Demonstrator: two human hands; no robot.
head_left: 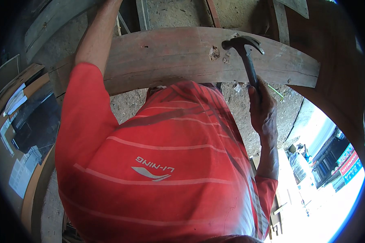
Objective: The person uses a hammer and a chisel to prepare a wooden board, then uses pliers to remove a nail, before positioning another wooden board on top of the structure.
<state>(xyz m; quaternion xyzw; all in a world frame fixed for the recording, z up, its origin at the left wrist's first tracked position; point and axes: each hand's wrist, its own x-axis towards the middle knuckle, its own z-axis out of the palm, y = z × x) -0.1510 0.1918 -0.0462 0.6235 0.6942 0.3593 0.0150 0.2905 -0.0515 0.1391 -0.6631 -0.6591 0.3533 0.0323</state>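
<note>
My right hand (264,108) is closed around the handle of a claw hammer (249,65). The hammer's dark metal head is over the right part of a thick, curved wooden beam (166,56); whether it touches the wood I cannot tell. Rough holes and cracks mark the beam's face near the hammer. My left forearm (96,42) stretches across the beam's left part and leaves the picture at the top, so my left hand is out of sight.
Another wooden plank (52,24) lies at the far left. Papers (23,174) and a dark flat panel (36,121) are on the left side. Beyond the beam, narrow boards (143,14) cross the dirt floor. Bright daylight washes out the lower right, where a colourful sign (348,164) stands.
</note>
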